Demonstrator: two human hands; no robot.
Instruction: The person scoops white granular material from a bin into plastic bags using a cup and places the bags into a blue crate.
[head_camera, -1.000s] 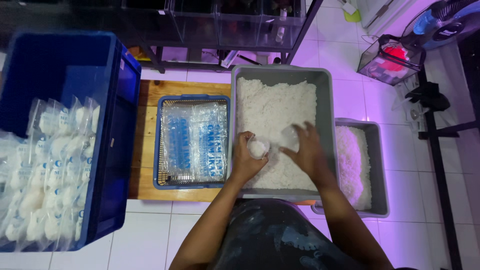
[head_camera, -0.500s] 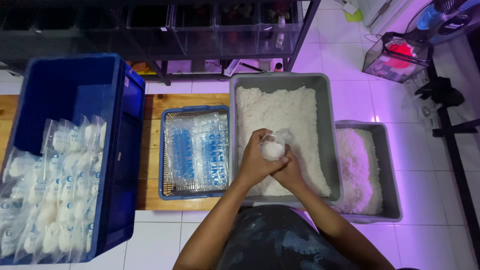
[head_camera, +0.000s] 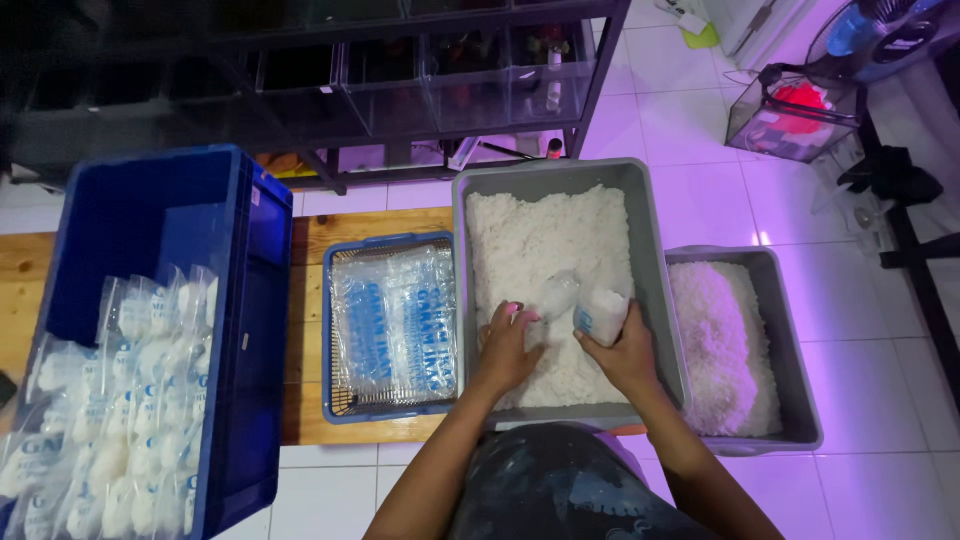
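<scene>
- Head view: we look straight down at our two bare forearms reaching into a large grey tub (head_camera: 640, 200) heaped with white granular stuff that looks like cooked rice (head_camera: 545, 240).
- Our right hand (head_camera: 622, 350) is curled around a small clear plastic bag (head_camera: 600, 312) partly filled with the white grains — fingers wrapped about its lower end, the bag tilted with its mouth toward the other hand.
- Our left hand (head_camera: 508, 350) rests on the rice just beside the bag, fingers bent and half closed; whether it pinches the bag's open edge or only scoops grains we cannot tell.
- The bag sits low over the near middle of the tub, between both hands.
- To the right, touching the tub's wall, stands a smaller grey bin (head_camera: 790, 400) that also holds white grains.
- To the left, a blue wire-sided basket (head_camera: 335, 400) holds flat empty clear bags with blue print (head_camera: 395, 320) — it rests on a wooden pallet (head_camera: 360, 228).
- Farther left, a big blue crate (head_camera: 255, 300) holds rows of filled bags (head_camera: 110, 420) standing upright.
- Behind all this runs a dark metal rack (head_camera: 400, 90) on a white tiled floor (head_camera: 700, 130) lit purple.
</scene>
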